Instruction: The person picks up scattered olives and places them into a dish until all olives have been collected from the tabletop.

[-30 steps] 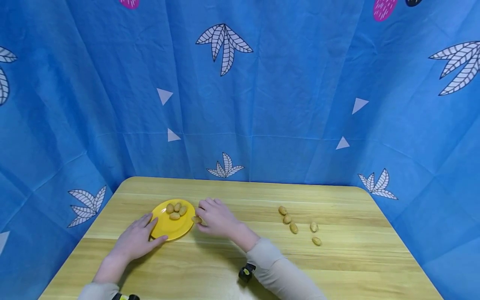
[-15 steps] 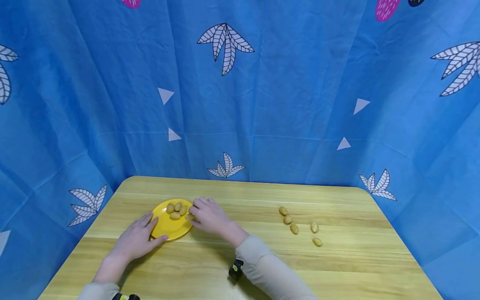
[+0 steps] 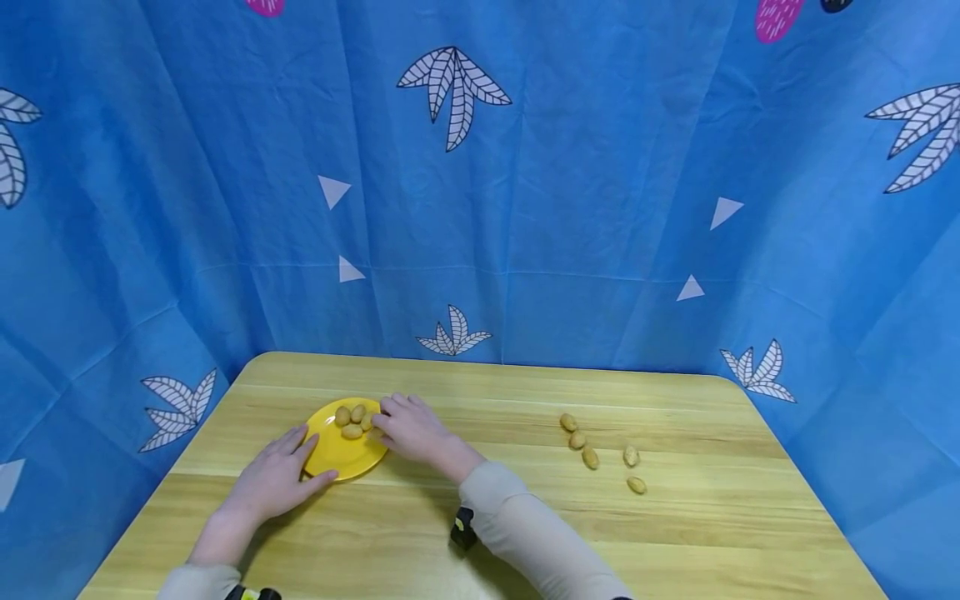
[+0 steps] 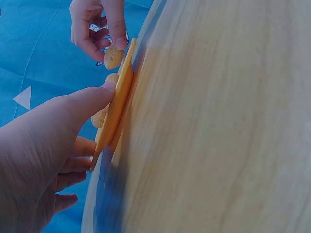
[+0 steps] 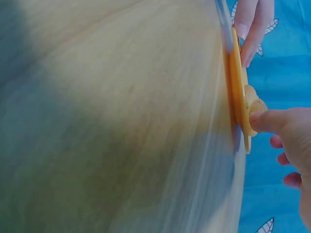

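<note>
A yellow plate (image 3: 341,457) lies on the left of the table. Several small yellow-brown ovals (image 3: 352,432), like baby potatoes, sit on its far half. My left hand (image 3: 273,477) rests on the plate's left and near rim, fingers spread and thumb on the edge. Over the right rim, my right hand (image 3: 415,431) pinches another potato-like oval (image 4: 113,57) between thumb and fingers. That piece is mostly hidden by the fingers in the head view; in the right wrist view it is close to the pieces on the plate (image 5: 237,80).
On the right half of the wooden table (image 3: 480,533) several more ovals lie loose: a short row (image 3: 577,440) and two apart from it (image 3: 632,456). A blue patterned curtain (image 3: 585,208) hangs behind the table and at both sides.
My right hand has moved left, bringing the pinched oval from beside the plate to over its right rim. The left hand stays on the plate.
</note>
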Available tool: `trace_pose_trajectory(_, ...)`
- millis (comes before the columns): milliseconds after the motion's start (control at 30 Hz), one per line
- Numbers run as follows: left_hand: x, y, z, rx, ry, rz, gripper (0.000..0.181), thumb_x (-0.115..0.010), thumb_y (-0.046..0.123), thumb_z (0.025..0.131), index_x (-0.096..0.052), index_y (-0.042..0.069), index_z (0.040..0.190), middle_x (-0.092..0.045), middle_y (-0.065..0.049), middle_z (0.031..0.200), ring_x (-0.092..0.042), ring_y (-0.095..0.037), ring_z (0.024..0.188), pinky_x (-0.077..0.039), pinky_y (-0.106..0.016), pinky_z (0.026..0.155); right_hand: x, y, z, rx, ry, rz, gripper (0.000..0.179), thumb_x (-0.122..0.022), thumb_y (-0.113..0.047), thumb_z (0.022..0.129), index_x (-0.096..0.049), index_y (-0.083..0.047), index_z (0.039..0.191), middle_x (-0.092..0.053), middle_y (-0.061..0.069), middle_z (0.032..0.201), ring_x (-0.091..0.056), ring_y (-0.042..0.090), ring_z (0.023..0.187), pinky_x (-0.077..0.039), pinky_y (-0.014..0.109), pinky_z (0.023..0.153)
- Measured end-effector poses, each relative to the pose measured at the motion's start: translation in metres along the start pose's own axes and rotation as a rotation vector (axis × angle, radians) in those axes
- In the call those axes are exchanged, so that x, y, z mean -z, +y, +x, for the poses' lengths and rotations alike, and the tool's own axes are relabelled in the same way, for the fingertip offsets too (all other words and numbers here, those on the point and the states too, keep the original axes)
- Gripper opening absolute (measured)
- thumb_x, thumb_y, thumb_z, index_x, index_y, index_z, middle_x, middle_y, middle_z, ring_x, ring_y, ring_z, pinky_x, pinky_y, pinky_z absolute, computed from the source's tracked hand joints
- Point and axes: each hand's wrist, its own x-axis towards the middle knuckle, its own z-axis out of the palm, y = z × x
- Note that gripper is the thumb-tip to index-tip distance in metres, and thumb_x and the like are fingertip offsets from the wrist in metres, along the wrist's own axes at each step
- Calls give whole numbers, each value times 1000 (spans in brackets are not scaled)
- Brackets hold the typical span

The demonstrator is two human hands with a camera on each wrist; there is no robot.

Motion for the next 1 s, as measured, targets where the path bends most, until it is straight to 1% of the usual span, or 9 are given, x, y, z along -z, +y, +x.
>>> trace_pose_trajectory(233, 1, 1, 0, 3, -8, 2, 83, -57, 63, 88, -55, -7, 133, -45, -31, 144, -46, -48, 131, -39, -60, 108, -2, 0, 5, 9, -31, 5, 24, -60, -34, 97, -66, -25, 119, -56, -5, 104, -46, 13, 95, -42, 25, 81)
trace_pose_trajectory(400, 1, 1, 1, 7, -20, 3, 84, -56, 64, 88, -55, -7, 133, -44, -31, 145, -45, -48, 132, -38, -60, 108, -5, -1, 7, 10, -40, -20, 23, -59, -35, 97, -65, -26, 117, -54, -6, 104, -45, 12, 94, -40, 24, 79)
trace_pose_trajectory(500, 1, 1, 1, 9, -24, 5, 84, -55, 64, 88, -54, -7, 134, -44, -31, 145, -45, -48, 132, -38, -60, 109, -7, -1, 8, 12, -43, -30, 23, -59, -36, 97, -65, -27, 118, -54, -7, 106, -45, 11, 95, -41, 25, 81)
trace_pose_trajectory(600, 1, 2, 1, 9, -25, 6, 84, -55, 65, 89, -54, -6, 134, -44, -31, 145, -45, -48, 132, -38, -60, 109, -9, -1, 9, 14, -41, -37, 24, -58, -36, 98, -65, -28, 119, -54, -7, 106, -45, 12, 95, -41, 25, 80)
trace_pose_trajectory(767, 3, 3, 1, 7, -21, 7, 84, -55, 64, 88, -54, -7, 133, -44, -31, 145, -45, -48, 132, -38, -60, 109, -11, -1, 10, 21, -29, -54, 24, -57, -37, 98, -64, -27, 119, -54, -7, 104, -44, 12, 93, -39, 25, 76)
trace_pose_trajectory(1000, 5, 4, 1, 7, -20, 8, 83, -57, 62, 88, -54, -8, 133, -45, -32, 144, -45, -49, 131, -38, -60, 108, -8, -1, 10, 14, -18, -37, 23, -59, -35, 97, -64, -26, 117, -54, -6, 105, -44, 12, 94, -43, 26, 82)
